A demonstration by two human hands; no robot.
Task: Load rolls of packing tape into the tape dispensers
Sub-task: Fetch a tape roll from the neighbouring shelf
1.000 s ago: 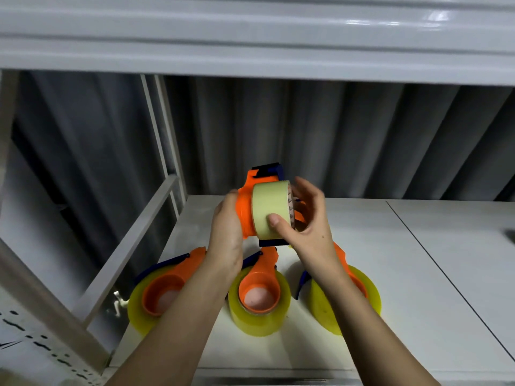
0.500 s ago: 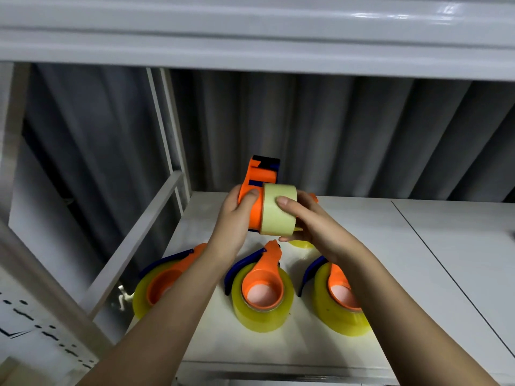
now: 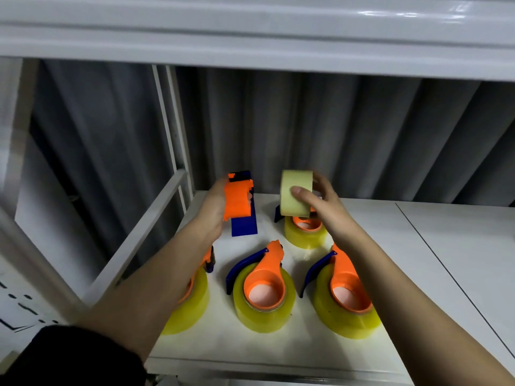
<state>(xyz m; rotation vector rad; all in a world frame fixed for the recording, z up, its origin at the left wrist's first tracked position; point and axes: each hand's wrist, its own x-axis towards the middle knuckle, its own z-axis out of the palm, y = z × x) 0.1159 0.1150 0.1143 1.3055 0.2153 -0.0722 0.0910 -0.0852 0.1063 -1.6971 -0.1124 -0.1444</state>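
Hands work over the white surface of a shelving unit, seen from the head camera, the only view there is. Four dispensers already carry yellow rolls and lie flat: the middle front dispenser, the right front dispenser, the back dispenser and the left front dispenser, which is partly hidden behind the forearm. One more is in hand and unloaded, so I judge the job well along, with at least this one left.

The left hand holds the empty dispenser up above the surface, its grip curled round the orange body; the dark blue blade plate hangs below it. The right hand carries the tape roll in the air, just above the back dispenser, thumb pressed on the outer face and fingers wrapped behind it. Roll and empty dispenser are apart, with a clear gap between them.

The roll is pale cream, matte and narrow, duller than the glossy translucent yellow rolls below. Its core is turned away from me, so I cannot see the hole that has to slide over the orange hub.
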